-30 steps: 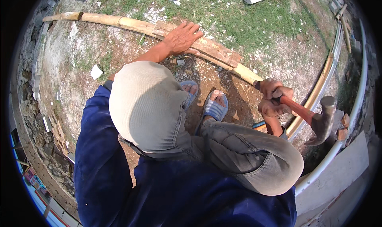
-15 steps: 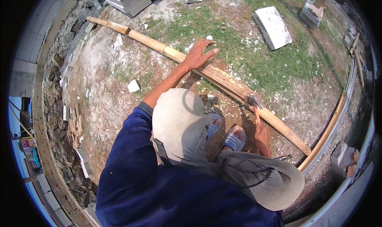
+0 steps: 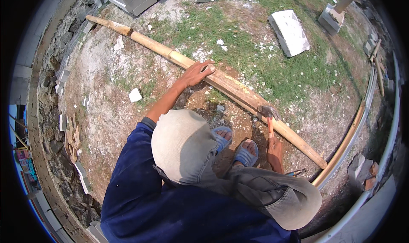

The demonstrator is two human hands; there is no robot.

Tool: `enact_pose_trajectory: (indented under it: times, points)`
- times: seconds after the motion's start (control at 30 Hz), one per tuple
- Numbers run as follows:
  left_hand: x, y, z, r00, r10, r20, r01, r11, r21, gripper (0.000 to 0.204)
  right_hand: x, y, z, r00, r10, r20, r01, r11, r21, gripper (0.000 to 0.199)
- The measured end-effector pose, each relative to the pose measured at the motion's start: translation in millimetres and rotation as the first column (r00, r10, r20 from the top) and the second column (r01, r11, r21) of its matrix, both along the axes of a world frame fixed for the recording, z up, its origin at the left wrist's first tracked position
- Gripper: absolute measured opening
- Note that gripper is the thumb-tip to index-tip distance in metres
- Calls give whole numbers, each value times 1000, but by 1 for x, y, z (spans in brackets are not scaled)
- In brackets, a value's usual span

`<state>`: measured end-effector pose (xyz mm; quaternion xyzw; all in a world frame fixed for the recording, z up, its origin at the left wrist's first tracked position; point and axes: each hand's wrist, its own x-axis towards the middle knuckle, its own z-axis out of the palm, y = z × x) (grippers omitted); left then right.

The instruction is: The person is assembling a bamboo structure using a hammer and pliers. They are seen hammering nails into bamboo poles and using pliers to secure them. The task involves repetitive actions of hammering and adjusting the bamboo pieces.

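A long bamboo pole point(image 3: 151, 43) lies slantwise across the ground, with a rough wooden board point(image 3: 232, 87) along its middle. My left hand point(image 3: 197, 74) grips the pole where the board's far-left end meets it, fingers curled over the top. In my right hand point(image 3: 275, 152) is a hammer point(image 3: 270, 124) with an orange handle, held closed around the grip. The hammer's dark head is over the board's near-right end; whether it touches the wood I cannot tell. Beside my right wrist a slim tool with coloured handles point(image 3: 297, 172) lies on the ground.
My sandalled feet point(image 3: 246, 152) are just on the near side of the pole. A white block point(image 3: 289, 33) lies on the grass beyond it, and grey blocks point(image 3: 132, 0) are stacked at the far left. A rough stone wall point(image 3: 53, 145) runs down the left; pipes point(image 3: 392, 111) curve along the right.
My left hand has gone from spread fingers above the pole to a closed grip on it. The hammer stays near the board's end. The whole view has shifted slightly.
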<state>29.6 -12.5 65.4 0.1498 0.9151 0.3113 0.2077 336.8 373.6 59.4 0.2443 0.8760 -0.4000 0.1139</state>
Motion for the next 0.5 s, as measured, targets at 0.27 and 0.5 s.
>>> enact_pose_trajectory:
  times: [0.27, 0.5]
  points:
    - [-10, 56, 4, 966, 159, -202, -179, 981, -81, 61, -49, -31, 32, 955, 202, -217, -218, 975, -53, 57]
    - [-1, 58, -8, 959, 116, -260, -166, 970, -180, 58, -98, -64, 85, 459, -82, -885, -573, 734, -365, 60]
